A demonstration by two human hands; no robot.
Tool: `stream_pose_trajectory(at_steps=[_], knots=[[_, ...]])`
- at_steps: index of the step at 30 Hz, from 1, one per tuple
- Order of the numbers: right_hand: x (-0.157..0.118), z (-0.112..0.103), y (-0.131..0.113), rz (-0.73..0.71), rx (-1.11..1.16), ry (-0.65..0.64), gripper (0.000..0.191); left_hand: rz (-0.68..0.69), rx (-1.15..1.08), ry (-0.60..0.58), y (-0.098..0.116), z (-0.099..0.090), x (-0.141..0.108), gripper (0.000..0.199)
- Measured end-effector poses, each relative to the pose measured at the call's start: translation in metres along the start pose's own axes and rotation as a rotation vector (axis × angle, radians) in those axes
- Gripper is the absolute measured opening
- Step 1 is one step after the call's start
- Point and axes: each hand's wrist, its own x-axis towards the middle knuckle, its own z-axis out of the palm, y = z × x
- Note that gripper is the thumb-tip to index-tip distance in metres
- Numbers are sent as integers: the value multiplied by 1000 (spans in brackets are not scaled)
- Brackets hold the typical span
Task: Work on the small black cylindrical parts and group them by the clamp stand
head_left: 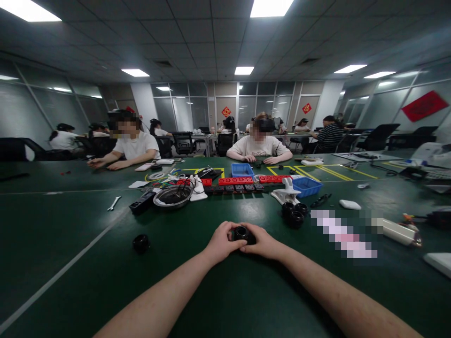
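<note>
Near the middle of the green table, my left hand (224, 242) and my right hand (261, 241) are closed round a black ring-shaped part (241, 232) from both sides. Its round opening faces up, and both thumbs meet at its near side. The fingers behind it are partly hidden. One separate black round part (141, 243) lies to the left on the table. A cluster of several black round parts (294, 214) stands to the right, beyond my right hand.
Ahead are a metal bowl (172, 197), red power strips (236, 180), a white clamp stand (284, 191) and a blue tray (307, 187). A wrench (114, 203) lies left; a silver cylinder (398, 231) lies right. Two people sit across the table (88, 281).
</note>
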Motion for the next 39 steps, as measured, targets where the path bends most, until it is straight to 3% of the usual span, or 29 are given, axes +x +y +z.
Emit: stream_pose_trajectory(at_steps=[6, 13, 24, 30, 34, 36, 39], knots=[[2, -18, 1, -6, 355, -295, 49, 45, -77, -121, 3, -6, 0, 38], [5, -16, 5, 3, 412, -329, 35, 39, -62, -144, 2, -7, 1, 41], [5, -11, 7, 69, 283, -239, 31, 20, -52, -98, 0, -3, 1, 41], [3, 10, -2, 205, -215, 73, 33, -67, 87, 72, 4, 7, -2, 38], [1, 15, -11, 201, -442, 158, 30, -73, 121, 130, 5, 8, -3, 37], [0, 12, -12, 152, -397, 141, 36, -47, 94, 76, 4, 6, -2, 37], [-1, 3, -10, 31, -156, 46, 53, 7, 33, -28, 1, 0, 0, 38]])
